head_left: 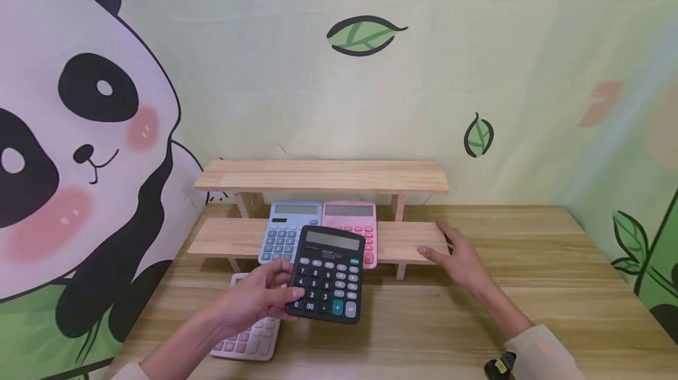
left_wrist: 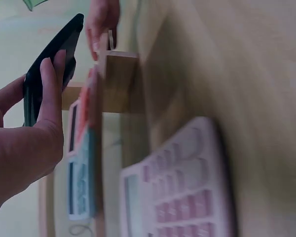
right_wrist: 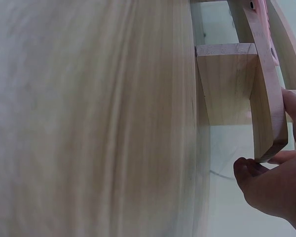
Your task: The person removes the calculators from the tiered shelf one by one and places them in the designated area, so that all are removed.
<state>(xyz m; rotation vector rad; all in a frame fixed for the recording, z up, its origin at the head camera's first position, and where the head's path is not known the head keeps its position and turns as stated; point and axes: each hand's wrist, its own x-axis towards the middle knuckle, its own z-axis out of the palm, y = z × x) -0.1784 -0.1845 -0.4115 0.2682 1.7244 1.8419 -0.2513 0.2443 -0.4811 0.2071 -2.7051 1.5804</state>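
Note:
My left hand (head_left: 256, 295) holds a black calculator (head_left: 331, 250) by its lower left side, thumb on the front near the keys and fingers behind it. The calculator is raised and tilted in front of the lower shelf board. On that board lean a blue calculator (head_left: 291, 215) and a pink calculator (head_left: 349, 209), side by side and partly hidden by the black one. My right hand (head_left: 461, 253) grips the right end of the lower wooden shelf (head_left: 408, 239), its thumb on top. In the right wrist view, fingertips (right_wrist: 244, 170) curl around the board's end.
Under my left forearm, a pale pink calculator (head_left: 249, 345) lies on the wooden table (head_left: 424, 333). The upper shelf board (head_left: 323, 174) stands behind the lower one. A small black object (head_left: 498, 366) lies by my right sleeve. A printed panda backdrop (head_left: 265, 97) rises behind.

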